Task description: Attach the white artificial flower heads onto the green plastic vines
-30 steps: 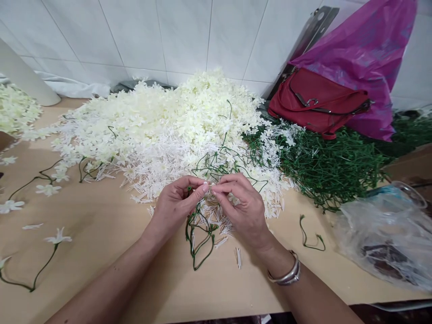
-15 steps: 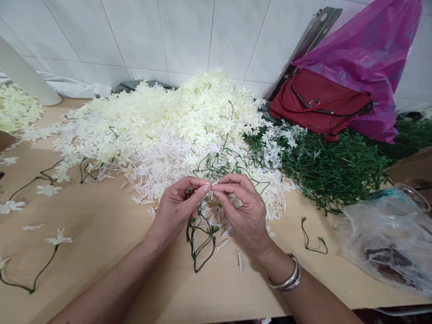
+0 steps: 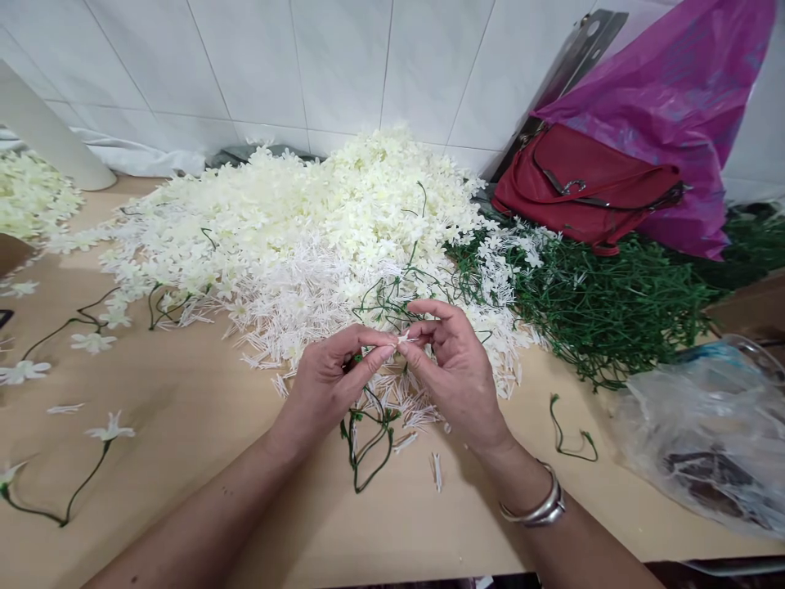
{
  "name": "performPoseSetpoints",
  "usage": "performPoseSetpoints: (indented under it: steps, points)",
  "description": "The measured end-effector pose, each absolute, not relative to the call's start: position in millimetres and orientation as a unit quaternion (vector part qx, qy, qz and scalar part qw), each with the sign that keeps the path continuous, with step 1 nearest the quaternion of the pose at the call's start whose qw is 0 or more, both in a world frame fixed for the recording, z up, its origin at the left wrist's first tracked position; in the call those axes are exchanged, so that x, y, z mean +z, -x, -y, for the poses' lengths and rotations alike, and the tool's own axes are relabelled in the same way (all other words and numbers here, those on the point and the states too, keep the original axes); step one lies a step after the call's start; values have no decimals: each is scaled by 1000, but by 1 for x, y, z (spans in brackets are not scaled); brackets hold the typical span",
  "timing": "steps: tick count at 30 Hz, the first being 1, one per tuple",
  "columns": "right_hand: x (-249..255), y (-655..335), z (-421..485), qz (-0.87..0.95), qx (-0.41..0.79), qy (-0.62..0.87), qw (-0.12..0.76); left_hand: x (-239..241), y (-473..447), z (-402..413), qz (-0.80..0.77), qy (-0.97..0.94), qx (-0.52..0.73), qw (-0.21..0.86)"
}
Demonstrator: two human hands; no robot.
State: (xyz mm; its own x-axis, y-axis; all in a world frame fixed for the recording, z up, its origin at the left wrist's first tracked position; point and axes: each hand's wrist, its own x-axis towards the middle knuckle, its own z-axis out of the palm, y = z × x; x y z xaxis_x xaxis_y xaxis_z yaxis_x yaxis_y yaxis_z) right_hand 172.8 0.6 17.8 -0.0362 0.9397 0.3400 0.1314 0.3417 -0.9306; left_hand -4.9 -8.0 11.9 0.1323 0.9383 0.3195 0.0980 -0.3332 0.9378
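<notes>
My left hand (image 3: 334,376) and my right hand (image 3: 457,380) meet in front of the heap, thumb and forefinger of the left pinching a small white stamen piece (image 3: 405,339). My right thumb presses on the same piece, with the right forefinger raised away from it. Green plastic stems (image 3: 371,450) hang down below the left hand, partly hidden behind its fingers. Just behind both hands lie many thin white stamens (image 3: 307,286), and beyond them rises a big heap of cream artificial flower heads (image 3: 368,180).
Right of the heap, a mass of green stems (image 3: 619,303) lies under a red handbag (image 3: 589,184) and a purple bag (image 3: 675,106). A clear plastic bag (image 3: 693,433) sits at the right. Stems with flowers on them (image 3: 77,491) lie at the left.
My right forefinger has lifted off the pinch and opened upward. The white piece has shifted slightly right and now points sideways between the hands.
</notes>
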Motion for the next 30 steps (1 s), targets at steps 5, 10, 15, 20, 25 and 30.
performPoseSetpoints:
  steps: [5, 10, 15, 20, 25, 30]
  points:
    - [22, -177, -4, 636, 360, 428, 533, 19, 8, 7, -443, -596, 469, 478]
    - [22, -182, -8, 577, 414, 446, 545, 21, 10, 4, -448, -565, 437, 537]
    - [21, -187, -12, 568, 480, 424, 517, 14, 8, 1, -436, -590, 431, 526]
    - [18, -189, -14, 572, 527, 413, 473, 10, 6, 1, -397, -570, 463, 551]
    - [17, -190, -15, 582, 548, 379, 466, 11, 7, 2, -392, -561, 456, 568]
    - [22, -188, -14, 562, 587, 381, 440, 12, 7, 3, -396, -570, 434, 574]
